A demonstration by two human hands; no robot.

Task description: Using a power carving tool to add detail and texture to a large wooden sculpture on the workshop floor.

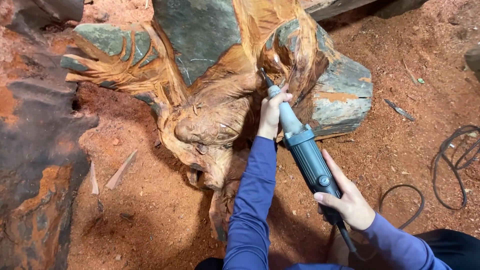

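A large reddish-brown wood carving (210, 110) with grey-green outer bark lies on the ground, shaped with wing-like ridges. I hold a long teal and silver die grinder (305, 150) across it. My left hand (272, 111) grips the silver neck near the tip. My right hand (347, 197) wraps the teal body at the rear. The thin bit (264, 76) rests against the carved wood in a groove. Both arms wear blue sleeves.
Red sawdust (150, 210) covers the ground, with wood splinters (120, 170) at the left. A black power cable (450, 160) loops at the right. A dark rough log (35, 150) fills the left edge. A small metal tool (400, 110) lies to the right.
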